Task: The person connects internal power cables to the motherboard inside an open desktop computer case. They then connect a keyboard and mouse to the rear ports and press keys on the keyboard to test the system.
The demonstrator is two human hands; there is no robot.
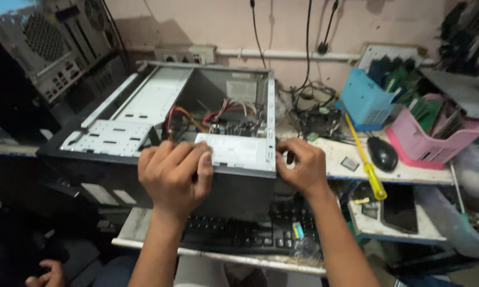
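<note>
— Is there free room near the fingers?
— Yes, beyond them the open computer case (159,101) is free on the left; coloured cables (197,114) block the middle.
— And below?
— The keyboard (239,234) lies there.

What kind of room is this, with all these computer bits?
Most likely a computer repair workshop. An opened computer case lies on the bench under both hands, another computer case leans nearby, plastic baskets hold circuit boards, and a yellow-handled screwdriver lies beside a black mouse.

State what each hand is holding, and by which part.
Both hands grip the open computer case: left hand over its near top edge, right hand on its near right corner.
</note>
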